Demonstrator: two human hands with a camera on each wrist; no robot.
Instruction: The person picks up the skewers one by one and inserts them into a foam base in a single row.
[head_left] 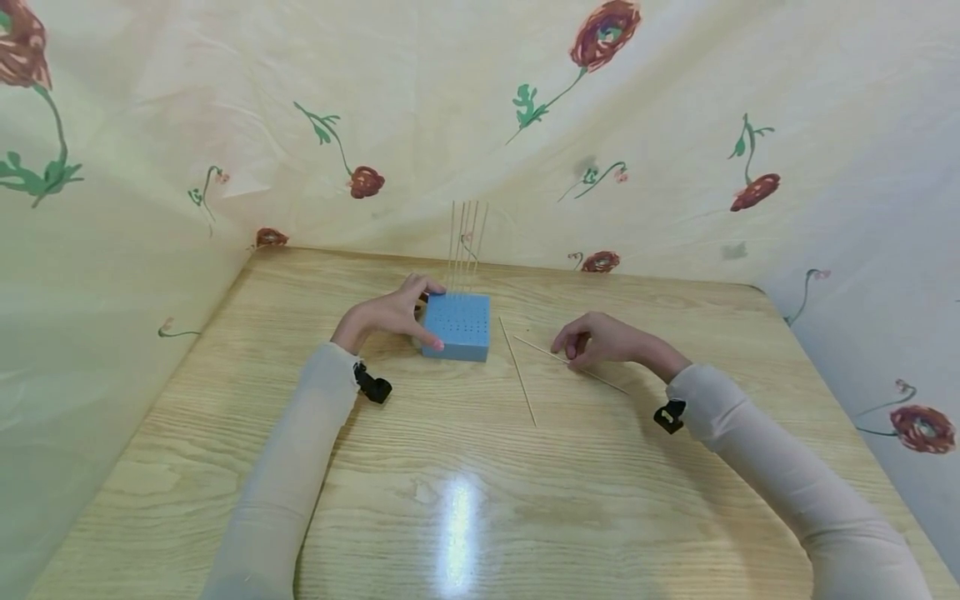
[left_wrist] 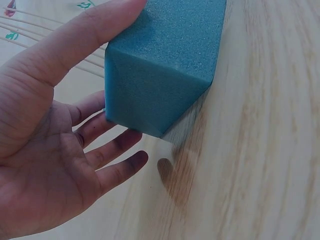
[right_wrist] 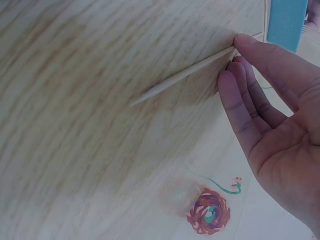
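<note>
A blue foam block (head_left: 457, 352) with rows of small holes on top sits on the table. Several thin wooden sticks (head_left: 452, 242) stand upright in its back row. My left hand (head_left: 386, 315) holds the block from its left side, thumb at the front corner and fingertips at the back; the left wrist view shows the thumb on the block's face (left_wrist: 165, 45) with the fingers spread beyond. To the right, my right hand (head_left: 607, 340) pinches a wooden stick (right_wrist: 185, 74) between thumb and fingers, low over the table. Its pointed end shows in the right wrist view.
Another loose stick (head_left: 518, 372) lies on the wooden table (head_left: 420, 467) between the block and my right hand. Flower-printed sheeting (head_left: 420, 108) hangs along the back and both sides of the table.
</note>
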